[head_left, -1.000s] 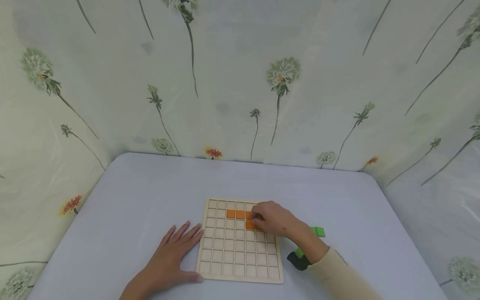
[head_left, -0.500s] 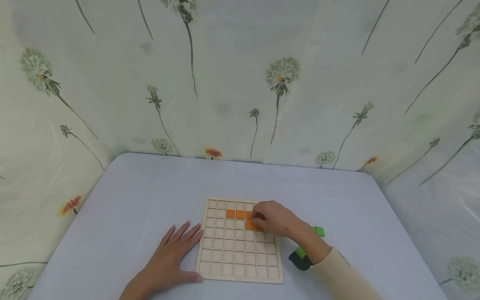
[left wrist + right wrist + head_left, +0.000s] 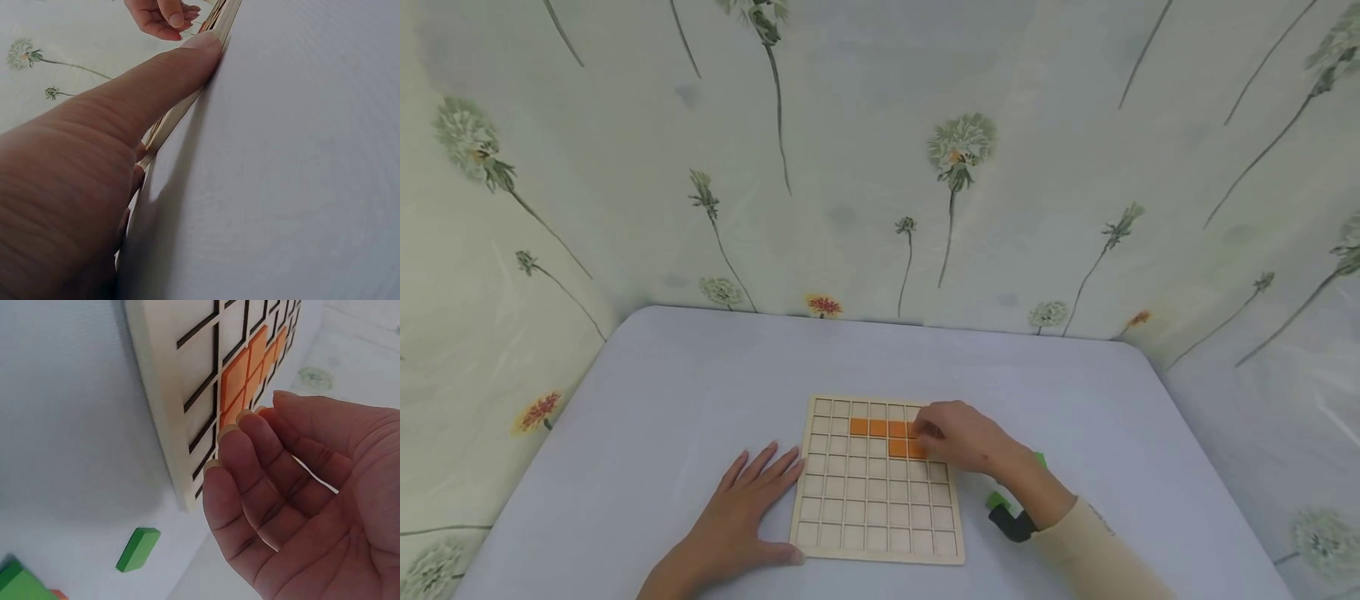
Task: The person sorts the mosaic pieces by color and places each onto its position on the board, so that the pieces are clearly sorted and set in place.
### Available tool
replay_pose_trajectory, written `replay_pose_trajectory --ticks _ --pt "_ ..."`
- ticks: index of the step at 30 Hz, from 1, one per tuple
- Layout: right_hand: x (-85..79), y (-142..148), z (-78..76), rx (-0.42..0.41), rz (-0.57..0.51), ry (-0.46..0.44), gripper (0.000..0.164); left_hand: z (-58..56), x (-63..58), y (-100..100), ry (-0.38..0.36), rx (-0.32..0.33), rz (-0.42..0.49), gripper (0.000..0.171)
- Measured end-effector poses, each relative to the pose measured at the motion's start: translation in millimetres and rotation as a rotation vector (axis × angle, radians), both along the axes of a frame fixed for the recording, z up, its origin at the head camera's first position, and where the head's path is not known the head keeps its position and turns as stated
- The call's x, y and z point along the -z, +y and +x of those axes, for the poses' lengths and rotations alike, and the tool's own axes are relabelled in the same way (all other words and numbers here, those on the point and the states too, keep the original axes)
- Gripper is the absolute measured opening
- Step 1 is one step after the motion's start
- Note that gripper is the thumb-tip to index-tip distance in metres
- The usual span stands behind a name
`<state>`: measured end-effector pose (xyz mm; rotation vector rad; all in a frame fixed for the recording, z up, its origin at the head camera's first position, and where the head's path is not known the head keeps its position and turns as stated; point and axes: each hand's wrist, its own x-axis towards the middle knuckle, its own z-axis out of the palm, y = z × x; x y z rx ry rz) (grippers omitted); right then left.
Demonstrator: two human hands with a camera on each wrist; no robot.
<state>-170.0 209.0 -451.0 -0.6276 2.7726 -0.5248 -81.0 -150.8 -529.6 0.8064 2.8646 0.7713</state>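
A pale wooden grid board (image 3: 855, 510) lies on the white table, with orange tiles (image 3: 877, 427) set as a stepped shape in its far cells. My left hand (image 3: 737, 508) lies spread along the board's left side, and its thumb (image 3: 181, 62) touches the edge in the left wrist view. Over the board's far right part hovers my right hand (image 3: 962, 442), holding nothing. In the right wrist view its fingers (image 3: 232, 462) are loosely bent, thumb apart from them, with fingertips close to the orange squares (image 3: 235, 378) and hiding part of them.
Right of the board lie a green piece (image 3: 997, 500) and a dark curved piece (image 3: 1013, 525), partly under the right forearm. A green block (image 3: 138, 549) shows beside the board in the right wrist view. A flower-patterned sheet (image 3: 850, 167) hangs behind the table.
My right hand has drawn slightly to the right, its fingers coming off the orange tiles and uncovering more of them. The left hand has stayed at the board's edge.
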Motion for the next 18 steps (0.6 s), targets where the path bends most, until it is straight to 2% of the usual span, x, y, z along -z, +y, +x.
replay_pose_trajectory --ticks 18 --pt "-8.3 42 4.3 0.091 0.047 0.029 0.014 0.7 0.8 0 0.014 -0.003 0.001 0.115"
